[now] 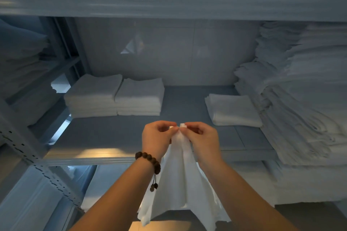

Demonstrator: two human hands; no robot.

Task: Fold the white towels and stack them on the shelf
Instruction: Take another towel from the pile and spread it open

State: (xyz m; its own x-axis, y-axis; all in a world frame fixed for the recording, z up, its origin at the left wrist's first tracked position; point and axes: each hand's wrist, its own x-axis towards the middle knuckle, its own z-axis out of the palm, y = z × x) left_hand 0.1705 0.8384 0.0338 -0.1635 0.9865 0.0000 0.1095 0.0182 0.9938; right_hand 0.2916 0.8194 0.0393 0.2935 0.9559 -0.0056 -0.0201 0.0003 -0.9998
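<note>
**Towel Held by Its Upper Corners at the Shelf's Front Edge**

A white towel [182,184] was held in the air just in front of the shelf's [116,133] front edge, about midway along it, and it was not touching the board. One upper corner was pinched between thumb and forefinger of the left hand [157,137], on whose wrist a bead bracelet [148,159] was worn. The other corner was pinched the same way by the right hand [201,140]. The two corners were brought almost together.

The step in hand was judged to be the first fold, with corner matched to corner. For a clean result, the two corners should be set exactly one on the other. The side edges should then be checked for flushness all the way down and the cloth drawn taut before it is laid flat. The bare middle of the shelf looked best suited for the later folds.

The towel's long axis was hung vertically, with the pinched end pointed upward and the loose lower hem flared downward, and soft pleats ran lengthwise.

Two folded stacks [92,95] were seen side by side toward the back left corner, a lower folded stack [234,110] toward the right, and a tall, looser pile [300,108] along the right edge.
</note>
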